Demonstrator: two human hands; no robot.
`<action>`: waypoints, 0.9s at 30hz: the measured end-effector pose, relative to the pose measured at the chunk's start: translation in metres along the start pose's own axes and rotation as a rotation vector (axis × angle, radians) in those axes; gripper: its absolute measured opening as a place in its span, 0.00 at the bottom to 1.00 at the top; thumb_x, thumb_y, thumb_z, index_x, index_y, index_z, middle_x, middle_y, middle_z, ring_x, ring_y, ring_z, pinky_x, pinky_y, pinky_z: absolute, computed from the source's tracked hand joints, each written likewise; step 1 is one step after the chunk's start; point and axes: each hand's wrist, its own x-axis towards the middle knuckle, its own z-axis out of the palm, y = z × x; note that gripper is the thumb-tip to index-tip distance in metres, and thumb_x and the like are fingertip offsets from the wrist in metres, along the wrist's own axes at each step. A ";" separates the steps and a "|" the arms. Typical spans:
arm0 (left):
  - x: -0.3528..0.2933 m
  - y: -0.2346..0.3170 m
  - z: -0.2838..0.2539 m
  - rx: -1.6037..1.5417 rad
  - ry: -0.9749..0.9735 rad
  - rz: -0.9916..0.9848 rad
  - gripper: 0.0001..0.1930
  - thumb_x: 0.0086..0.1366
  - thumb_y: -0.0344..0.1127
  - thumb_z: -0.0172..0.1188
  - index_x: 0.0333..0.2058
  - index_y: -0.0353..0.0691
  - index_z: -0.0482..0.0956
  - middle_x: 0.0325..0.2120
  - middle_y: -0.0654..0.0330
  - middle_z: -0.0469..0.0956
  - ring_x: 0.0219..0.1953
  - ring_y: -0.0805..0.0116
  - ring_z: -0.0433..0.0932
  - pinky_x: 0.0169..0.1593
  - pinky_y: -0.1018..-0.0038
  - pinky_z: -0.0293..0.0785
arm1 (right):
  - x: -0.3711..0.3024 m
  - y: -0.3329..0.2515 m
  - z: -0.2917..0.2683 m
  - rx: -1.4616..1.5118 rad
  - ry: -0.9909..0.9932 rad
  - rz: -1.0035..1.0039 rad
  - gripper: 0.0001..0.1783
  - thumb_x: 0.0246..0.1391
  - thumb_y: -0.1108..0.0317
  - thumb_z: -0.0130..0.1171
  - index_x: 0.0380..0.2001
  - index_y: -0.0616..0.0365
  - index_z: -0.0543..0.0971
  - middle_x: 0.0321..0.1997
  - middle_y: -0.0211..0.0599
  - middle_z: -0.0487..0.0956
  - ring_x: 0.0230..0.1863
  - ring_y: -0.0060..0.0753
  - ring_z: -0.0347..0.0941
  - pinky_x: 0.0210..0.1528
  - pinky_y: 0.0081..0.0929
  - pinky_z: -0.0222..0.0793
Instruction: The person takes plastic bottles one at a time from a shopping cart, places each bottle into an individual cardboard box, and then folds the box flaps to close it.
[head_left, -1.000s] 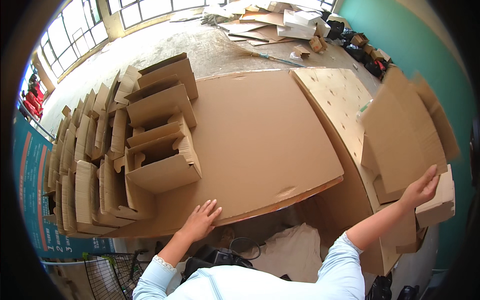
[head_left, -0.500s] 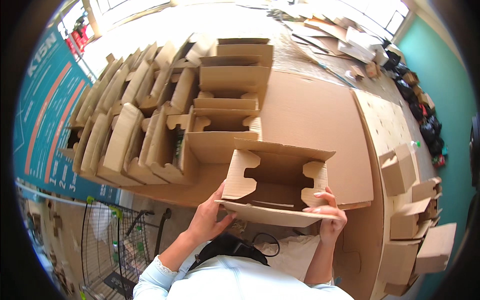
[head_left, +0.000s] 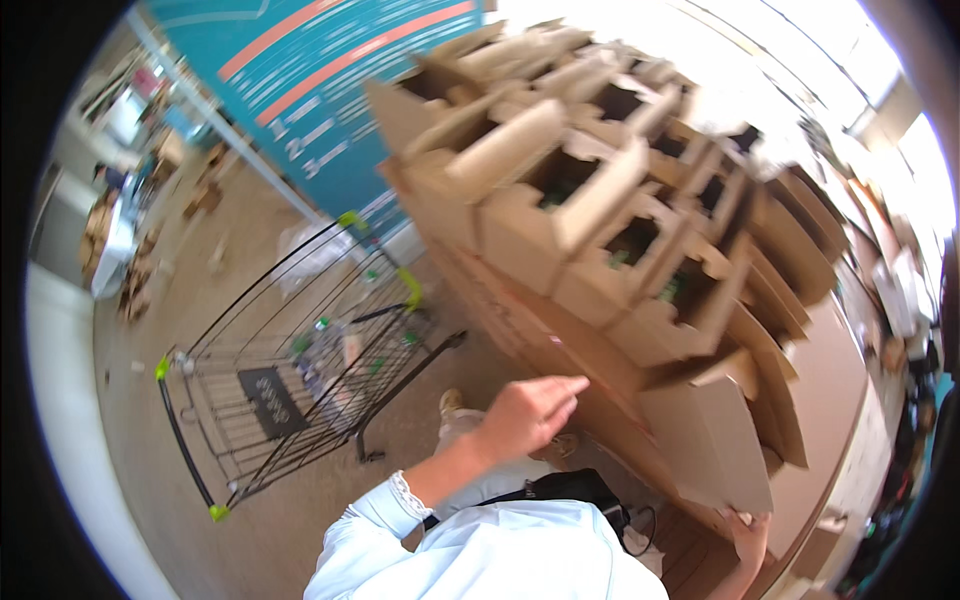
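Observation:
An open-topped cardboard box (head_left: 705, 430) stands at the near right end of the table, its flaps raised. My right hand (head_left: 748, 532) has its fingers at the lower corner of the near flap, gripping it. My left hand (head_left: 530, 412) is in the air to the left of that box, away from the table edge. Its fingers point right and hold nothing. Behind the box, rows of similar open boxes (head_left: 520, 225) stand close together. Green things show inside some of them, too blurred to name.
A black wire shopping cart (head_left: 300, 370) with green corners stands on the floor at left, plastic bottles (head_left: 330, 350) inside. A blue printed panel (head_left: 330, 90) rises behind it. Cardboard covers the table (head_left: 825, 370). Boxes and rubbish lie along the far right.
The view has swung left, bringing the cart nearer the middle. My left hand has let go of the box and moved away. My right hand has stayed at the box's flap.

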 end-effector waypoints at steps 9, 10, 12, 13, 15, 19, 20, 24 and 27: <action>-0.157 -0.343 -0.284 0.176 0.397 -0.877 0.16 0.57 0.31 0.60 0.44 0.33 0.80 0.30 0.52 0.83 0.34 0.60 0.83 0.39 0.68 0.77 | 0.004 0.006 0.033 0.039 0.219 0.389 0.23 0.48 0.70 0.68 0.49 0.63 0.76 0.44 0.40 0.79 0.43 0.38 0.76 0.42 0.37 0.74; -0.179 -0.388 -0.298 0.394 0.270 -0.960 0.18 0.55 0.33 0.62 0.44 0.33 0.80 0.29 0.51 0.83 0.34 0.57 0.83 0.40 0.66 0.77 | 0.003 -0.001 0.037 -0.045 0.225 0.382 0.24 0.49 0.69 0.67 0.49 0.63 0.76 0.44 0.42 0.79 0.44 0.39 0.76 0.43 0.38 0.73; -0.214 -0.475 -0.308 0.400 0.177 -1.068 0.22 0.51 0.38 0.65 0.44 0.33 0.80 0.33 0.48 0.82 0.37 0.53 0.82 0.43 0.64 0.77 | 0.001 -0.010 0.043 -0.200 0.244 0.371 0.24 0.50 0.68 0.66 0.51 0.64 0.75 0.46 0.45 0.78 0.46 0.42 0.75 0.46 0.39 0.72; -0.221 -0.501 -0.306 0.402 0.116 -1.111 0.24 0.50 0.40 0.67 0.44 0.33 0.80 0.35 0.47 0.82 0.39 0.51 0.81 0.45 0.63 0.76 | -0.006 -0.013 0.040 -0.246 0.258 0.373 0.24 0.51 0.67 0.65 0.51 0.64 0.74 0.46 0.47 0.78 0.46 0.44 0.74 0.47 0.40 0.72; -0.206 -0.527 -0.297 0.471 0.049 -1.170 0.27 0.48 0.42 0.68 0.46 0.33 0.78 0.40 0.45 0.80 0.45 0.51 0.79 0.49 0.63 0.75 | -0.024 -0.015 0.032 -0.287 0.293 0.355 0.25 0.53 0.65 0.64 0.53 0.65 0.73 0.48 0.50 0.77 0.48 0.47 0.73 0.50 0.42 0.71; -0.184 -0.574 -0.255 0.485 0.150 -1.130 0.36 0.44 0.41 0.72 0.53 0.35 0.72 0.51 0.45 0.74 0.54 0.49 0.73 0.55 0.61 0.71 | -0.016 -0.025 0.017 -1.081 -0.122 0.010 0.23 0.55 0.66 0.64 0.52 0.62 0.74 0.44 0.52 0.79 0.45 0.48 0.76 0.48 0.42 0.70; -0.182 -0.583 -0.244 0.516 0.132 -1.206 0.38 0.43 0.40 0.73 0.54 0.36 0.70 0.51 0.47 0.74 0.55 0.48 0.72 0.56 0.59 0.70 | -0.014 -0.030 0.015 -1.132 -0.108 0.054 0.23 0.54 0.66 0.64 0.52 0.62 0.74 0.44 0.52 0.79 0.45 0.48 0.76 0.48 0.42 0.70; -0.112 -0.607 -0.217 0.738 0.012 -1.246 0.40 0.42 0.35 0.74 0.55 0.41 0.65 0.53 0.52 0.71 0.58 0.49 0.69 0.59 0.51 0.65 | -0.057 -0.065 0.060 -0.971 0.086 0.415 0.22 0.52 0.67 0.65 0.50 0.62 0.75 0.44 0.50 0.79 0.44 0.47 0.76 0.48 0.41 0.71; -0.164 -0.607 -0.225 0.795 0.059 -1.325 0.39 0.42 0.35 0.74 0.54 0.41 0.65 0.52 0.52 0.71 0.58 0.50 0.68 0.60 0.50 0.64 | -0.001 -0.078 0.059 -1.012 0.018 0.377 0.22 0.50 0.67 0.66 0.48 0.63 0.76 0.44 0.49 0.80 0.44 0.46 0.77 0.48 0.40 0.71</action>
